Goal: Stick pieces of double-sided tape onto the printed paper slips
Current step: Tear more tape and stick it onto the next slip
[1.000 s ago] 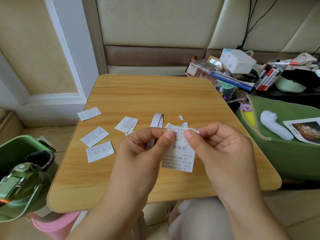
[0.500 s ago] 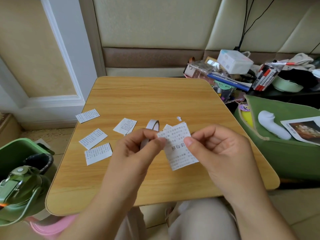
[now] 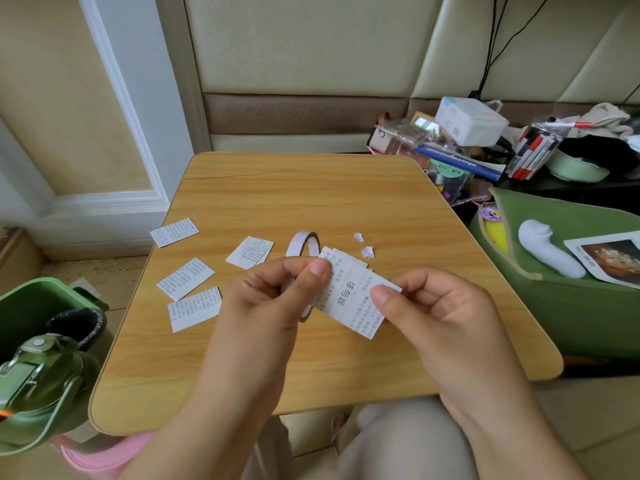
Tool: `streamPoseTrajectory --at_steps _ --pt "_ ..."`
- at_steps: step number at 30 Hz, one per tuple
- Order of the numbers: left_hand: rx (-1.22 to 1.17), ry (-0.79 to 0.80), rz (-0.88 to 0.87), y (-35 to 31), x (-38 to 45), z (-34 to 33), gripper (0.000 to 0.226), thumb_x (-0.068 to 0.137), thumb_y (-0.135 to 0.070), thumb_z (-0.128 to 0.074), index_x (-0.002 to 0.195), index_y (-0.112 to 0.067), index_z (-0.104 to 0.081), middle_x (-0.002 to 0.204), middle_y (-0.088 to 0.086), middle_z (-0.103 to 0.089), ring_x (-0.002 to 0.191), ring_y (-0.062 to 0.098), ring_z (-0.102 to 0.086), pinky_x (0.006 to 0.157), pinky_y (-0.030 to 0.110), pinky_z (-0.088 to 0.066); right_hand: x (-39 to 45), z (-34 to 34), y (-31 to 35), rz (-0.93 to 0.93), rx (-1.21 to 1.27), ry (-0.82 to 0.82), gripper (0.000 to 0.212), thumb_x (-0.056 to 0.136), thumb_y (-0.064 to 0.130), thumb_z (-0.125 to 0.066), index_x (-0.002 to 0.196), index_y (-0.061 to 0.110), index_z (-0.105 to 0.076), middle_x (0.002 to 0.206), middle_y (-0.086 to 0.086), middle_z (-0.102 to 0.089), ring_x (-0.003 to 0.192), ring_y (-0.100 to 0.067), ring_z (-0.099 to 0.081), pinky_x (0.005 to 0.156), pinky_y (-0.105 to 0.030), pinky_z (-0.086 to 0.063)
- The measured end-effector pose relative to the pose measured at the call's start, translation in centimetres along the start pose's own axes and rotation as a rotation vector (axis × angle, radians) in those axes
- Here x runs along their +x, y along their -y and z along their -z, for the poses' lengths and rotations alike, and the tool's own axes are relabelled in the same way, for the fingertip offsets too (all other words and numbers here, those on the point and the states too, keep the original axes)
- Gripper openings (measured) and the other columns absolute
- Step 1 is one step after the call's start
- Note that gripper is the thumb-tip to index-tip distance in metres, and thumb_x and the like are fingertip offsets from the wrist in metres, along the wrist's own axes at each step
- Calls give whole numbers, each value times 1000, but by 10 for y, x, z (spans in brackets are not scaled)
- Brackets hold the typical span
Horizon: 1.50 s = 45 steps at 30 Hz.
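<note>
A printed paper slip [image 3: 349, 299] hangs tilted above the wooden table [image 3: 311, 188], held between both hands. My left hand [image 3: 273, 299] pinches its left edge with thumb and fingers. My right hand [image 3: 436, 313] pinches its right edge, thumb on top. A roll of double-sided tape [image 3: 302, 244] stands on edge on the table just behind my left hand, partly hidden by it. Several other printed slips [image 3: 185, 274] lie flat on the table's left half. Two small white scraps [image 3: 367, 251] lie beyond the held slip.
A green bin [image 3: 31, 303] and a green bottle [image 3: 38, 386] stand off the table's left edge. To the right lie a green bag [image 3: 568, 306] with a white object, and clutter of pens and boxes [image 3: 467, 123]. The table's near edge sits above my lap.
The held slip has turned clockwise from upright to a slant. Both hands kept their pinch and shifted slightly apart, the right thumb now nearer the slip's right edge.
</note>
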<state>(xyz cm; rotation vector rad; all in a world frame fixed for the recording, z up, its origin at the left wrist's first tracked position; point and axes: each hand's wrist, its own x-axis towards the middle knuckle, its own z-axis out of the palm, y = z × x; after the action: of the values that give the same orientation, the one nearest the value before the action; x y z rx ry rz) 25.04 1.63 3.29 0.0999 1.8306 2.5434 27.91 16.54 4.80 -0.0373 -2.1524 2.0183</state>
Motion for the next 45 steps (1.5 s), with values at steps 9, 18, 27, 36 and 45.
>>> streamPoseTrajectory --at_steps 9,18,27,36,45 --pt "-108 -172 22 -5 -12 -15 16 62 -33 -68 64 -19 -74 62 -1 -48 56 6 -36 63 26 -31 -3 -14 4 33 176 -176 15 60 22 -82 60 23 -68 60 -2 -68 55 -6 -60 54 -13 -46" --pt "-108 -245 20 -1 -14 -19 15 67 -31 -66 67 -18 -74 67 3 -58 62 8 -46 61 24 -35 1 -16 -3 51 131 -238 12 61 26 -75 66 21 -64 63 -2 -69 58 -9 -61 57 -17 -48" --pt "-142 -238 36 4 -14 -27 15 68 -30 -67 69 -16 -74 73 10 -57 68 13 -50 66 21 -41 5 -25 -5 -21 64 17 19 73 32 -79 81 16 -72 79 -2 -75 74 -9 -69 64 -21 -52" --pt "-39 -265 24 4 -8 -15 16 69 -31 -68 65 -17 -73 68 5 -60 63 9 -50 58 19 -40 14 -15 -16 -16 -82 21 23 78 38 -69 86 17 -75 85 -13 -74 90 -39 -64 83 -54 -51" --pt "1236 -138 -392 51 16 34 18 72 -36 -77 87 -30 -72 77 -8 -43 68 16 -54 71 30 -14 45 -4 -76 -306 -537 170 37 85 34 -68 87 -3 -66 64 1 -49 55 -12 -41 54 -26 -31"
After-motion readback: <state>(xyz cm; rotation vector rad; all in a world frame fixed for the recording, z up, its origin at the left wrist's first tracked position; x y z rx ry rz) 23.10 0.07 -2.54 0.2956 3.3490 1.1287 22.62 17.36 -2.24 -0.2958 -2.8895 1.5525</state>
